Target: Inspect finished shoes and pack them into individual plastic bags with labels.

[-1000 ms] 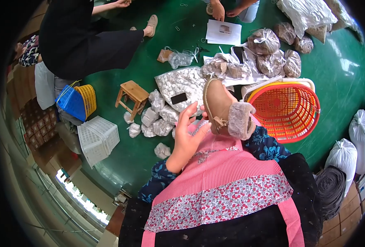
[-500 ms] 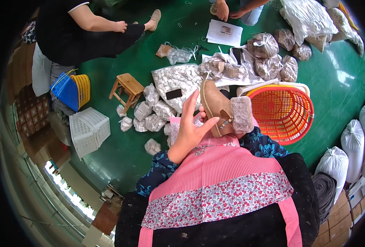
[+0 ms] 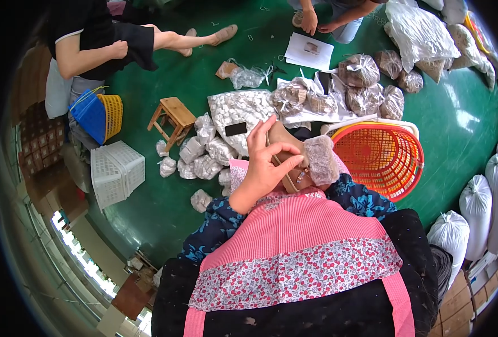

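In the head view, a brown boot [image 3: 319, 161] with a fuzzy top is up above the pink apron [image 3: 294, 236], left of the red basket [image 3: 392, 174]. The left hand [image 3: 267, 165] is at the boot's side, thumb and pointer tips close together; I cannot tell if they pinch anything. The right hand is hidden, so I cannot tell its grip.

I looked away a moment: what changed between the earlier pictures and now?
The left hand moved right, over the brown boot, thumb and index finger closer together; contact is unclear. The co-worker in black shifted, bare lower legs now showing. The wooden stool stayed put.
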A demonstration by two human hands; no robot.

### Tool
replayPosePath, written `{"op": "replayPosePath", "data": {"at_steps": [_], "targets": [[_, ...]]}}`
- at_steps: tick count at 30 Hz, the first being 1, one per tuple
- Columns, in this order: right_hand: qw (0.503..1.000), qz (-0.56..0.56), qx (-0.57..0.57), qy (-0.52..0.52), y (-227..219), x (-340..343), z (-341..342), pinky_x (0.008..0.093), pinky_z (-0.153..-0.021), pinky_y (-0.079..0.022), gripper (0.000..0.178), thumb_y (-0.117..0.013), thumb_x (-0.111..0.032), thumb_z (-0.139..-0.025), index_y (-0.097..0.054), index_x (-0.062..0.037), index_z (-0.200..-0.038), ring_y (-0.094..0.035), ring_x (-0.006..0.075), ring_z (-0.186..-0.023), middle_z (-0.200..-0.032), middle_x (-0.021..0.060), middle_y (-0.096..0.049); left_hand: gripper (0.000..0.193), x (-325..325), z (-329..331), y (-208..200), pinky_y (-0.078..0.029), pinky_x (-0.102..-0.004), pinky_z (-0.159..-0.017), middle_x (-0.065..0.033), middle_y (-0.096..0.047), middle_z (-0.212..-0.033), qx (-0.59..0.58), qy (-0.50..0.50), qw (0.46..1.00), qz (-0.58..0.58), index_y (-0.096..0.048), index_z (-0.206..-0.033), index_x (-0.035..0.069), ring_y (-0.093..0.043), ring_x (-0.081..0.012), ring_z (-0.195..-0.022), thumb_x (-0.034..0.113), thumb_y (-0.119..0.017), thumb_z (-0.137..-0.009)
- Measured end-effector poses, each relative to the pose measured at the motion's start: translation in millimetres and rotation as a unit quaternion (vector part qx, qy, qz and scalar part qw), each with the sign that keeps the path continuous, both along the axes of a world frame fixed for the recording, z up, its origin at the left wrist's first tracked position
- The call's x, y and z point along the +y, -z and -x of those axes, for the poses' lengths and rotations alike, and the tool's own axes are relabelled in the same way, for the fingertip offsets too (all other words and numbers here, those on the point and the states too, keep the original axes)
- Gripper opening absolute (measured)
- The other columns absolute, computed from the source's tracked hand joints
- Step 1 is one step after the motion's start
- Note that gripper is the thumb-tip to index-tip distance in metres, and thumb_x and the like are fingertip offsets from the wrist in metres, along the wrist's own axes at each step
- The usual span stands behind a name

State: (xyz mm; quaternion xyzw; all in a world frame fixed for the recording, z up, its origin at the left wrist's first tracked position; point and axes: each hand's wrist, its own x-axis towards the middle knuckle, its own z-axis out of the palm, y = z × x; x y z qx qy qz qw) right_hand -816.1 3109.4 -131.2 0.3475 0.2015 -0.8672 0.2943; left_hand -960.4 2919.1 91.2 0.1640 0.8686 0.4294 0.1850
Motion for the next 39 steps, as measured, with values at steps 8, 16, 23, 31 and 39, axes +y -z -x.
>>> {"op": "replayPosePath", "data": {"at_steps": [8, 16, 23, 31, 39], "targets": [[0.972, -0.150, 0.168, -0.072, -31.4, -20.3, 4.2, 0.0346, -0.085, -0.056, 0.029, -0.052, -0.026, -0.105, -0.061, -0.0078, -0.126, -0.063, 0.0202, -0.097, -0.111, 0.0079, -0.063, 0.023, -9.1, -10.1, -5.3, -0.022, -0.0512, -0.122, -0.0160, -0.035, -0.163, 0.023, -0.010, 0.999, 0.029, -0.079, -0.100, 0.016, -0.025, -0.0410, -0.149, 0.028, -0.085, -0.081], [0.510, -0.663, 0.488, -0.250, -45.6, -20.2, 7.8, 0.0353, -0.093, -0.049, 0.026, -0.054, -0.013, -0.102, -0.053, -0.0091, -0.128, -0.055, 0.0249, -0.103, -0.112, 0.0069, -0.055, 0.025, -23.3, -23.4, -2.2, -0.039, -0.0457, -0.109, -0.0094, -0.060, -0.138, 0.031, -0.081, 0.996, -0.031, -0.068, -0.085, 0.010, -0.041, -0.0360, -0.137, 0.021, -0.089, -0.076], [0.601, -0.505, 0.437, -0.439, 4.7, -0.9, -21.6, 0.0404, -0.109, -0.045, 0.043, -0.062, -0.028, -0.098, -0.052, -0.0135, -0.136, -0.055, 0.0283, -0.123, -0.127, 0.0088, -0.059, 0.022, -31.9, -28.4, 0.1, -0.051, -0.0301, -0.078, -0.0034, -0.068, -0.086, -0.156, -0.176, 0.962, -0.136, -0.070, -0.100, 0.003, -0.064, -0.0127, -0.083, 0.013, -0.083, -0.085], [0.566, -0.510, 0.522, -0.383, 21.5, 5.0, -20.7, 0.0400, -0.099, -0.050, 0.029, -0.060, -0.021, -0.098, -0.061, -0.0117, -0.126, -0.058, 0.0296, -0.114, -0.119, 0.0101, -0.063, 0.023, -53.7, -39.9, 29.8, -0.052, -0.0224, -0.075, -0.0007, -0.073, -0.088, -0.284, -0.202, 0.921, -0.175, -0.071, -0.116, 0.000, -0.065, -0.0051, -0.081, 0.012, -0.074, -0.096], [0.834, 0.499, 0.076, 0.222, -50.6, -46.8, 41.9, 0.0362, -0.088, -0.057, 0.018, -0.051, -0.027, -0.107, -0.058, -0.0138, -0.117, -0.061, 0.0214, -0.097, -0.104, 0.0050, -0.060, 0.026, -62.5, -43.5, 26.1, -0.054, -0.0244, -0.087, -0.0047, -0.074, -0.108, -0.288, -0.217, 0.903, -0.232, -0.068, -0.127, -0.003, -0.067, -0.0101, -0.096, 0.008, -0.060, -0.104]]}}
